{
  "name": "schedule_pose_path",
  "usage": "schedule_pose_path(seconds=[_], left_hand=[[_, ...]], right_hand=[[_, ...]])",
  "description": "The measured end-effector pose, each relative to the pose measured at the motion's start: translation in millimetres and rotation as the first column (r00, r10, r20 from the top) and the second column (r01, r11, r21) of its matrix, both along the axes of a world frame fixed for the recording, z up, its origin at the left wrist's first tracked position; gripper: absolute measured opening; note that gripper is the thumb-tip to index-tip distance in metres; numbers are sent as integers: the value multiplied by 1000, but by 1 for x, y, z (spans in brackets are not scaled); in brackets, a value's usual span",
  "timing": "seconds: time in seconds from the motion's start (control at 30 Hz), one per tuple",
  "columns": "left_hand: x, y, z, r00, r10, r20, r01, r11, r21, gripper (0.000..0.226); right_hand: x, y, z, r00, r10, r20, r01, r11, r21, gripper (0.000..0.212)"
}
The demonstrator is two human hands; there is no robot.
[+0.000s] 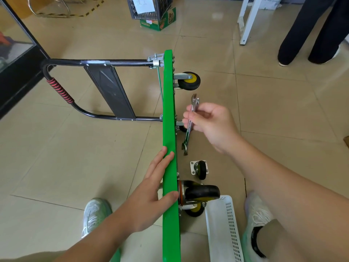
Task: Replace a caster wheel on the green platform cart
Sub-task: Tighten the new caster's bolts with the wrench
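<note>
The green metal platform cart point(169, 103) is stood on edge, steadied by the left hand point(151, 193) with straight fingers laid flat. A silver steel spanner point(187, 136) is pinched in the right hand point(209, 120). A loose black plate-mounted caster wheel point(200, 169) is laid beside the cart.

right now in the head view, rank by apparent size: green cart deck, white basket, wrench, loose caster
1. green cart deck
2. white basket, partly cut off by the frame
3. wrench and loose caster: unsure; the wrench is longer but thin, and held nearer the camera
</note>
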State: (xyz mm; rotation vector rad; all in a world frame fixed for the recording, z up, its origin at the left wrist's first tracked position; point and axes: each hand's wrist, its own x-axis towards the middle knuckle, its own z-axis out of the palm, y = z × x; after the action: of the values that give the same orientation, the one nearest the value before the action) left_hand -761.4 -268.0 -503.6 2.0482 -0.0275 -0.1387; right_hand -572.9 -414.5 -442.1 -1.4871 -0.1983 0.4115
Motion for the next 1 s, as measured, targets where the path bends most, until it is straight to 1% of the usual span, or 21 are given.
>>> schedule_pose_path(seconds=[0.1,0.2,0.27,0.37,0.47,0.6,0.7,0.77,0.87,0.9,1.0], left_hand=[[0,-2,-1,1000,10,-6,-10,1000,-18,81],[-1,-5,0,1000,31,4,-31,998,-48,80],[-2,-6,-1,999,38,2,-38,998,-50,81],[-1,-7,-1,999,43,-12,-43,998,-51,81],[-1,-7,-1,999,43,-16,-44,997,-58,81],[0,-6,1,999,38,-19,-39,998,-53,81],[0,-7,2,1000,31,-5,-31,999,-44,81],[0,-6,1,999,32,2,-32,998,-49,81],[-1,-6,1,999,33,-1,-33,997,-67,80],[-1,-6,1,999,33,-2,-33,997,-70,80],[-2,-7,2,1000,28,-6,-29,997,-68,81]], right_hand=[[-35,-13,8,989,95,111,-97,995,12,22],[-59,-22,0,980,109,166,-120,991,56,23],[-69,-23,-6,971,122,205,-136,989,58,25],[-79,-22,-12,971,101,217,-124,988,95,28],[-85,-21,-16,967,107,229,-136,984,118,25],[-90,-21,-17,940,138,311,-167,984,69,21],[-95,-24,-22,882,169,440,-185,983,-6,25],[-96,-27,-25,846,180,502,-190,981,-33,24],[-95,-32,-30,766,168,621,-133,986,-104,22],[-93,-34,-30,754,164,636,-114,986,-120,24],[-92,-35,-30,805,167,569,-133,986,-100,28]])
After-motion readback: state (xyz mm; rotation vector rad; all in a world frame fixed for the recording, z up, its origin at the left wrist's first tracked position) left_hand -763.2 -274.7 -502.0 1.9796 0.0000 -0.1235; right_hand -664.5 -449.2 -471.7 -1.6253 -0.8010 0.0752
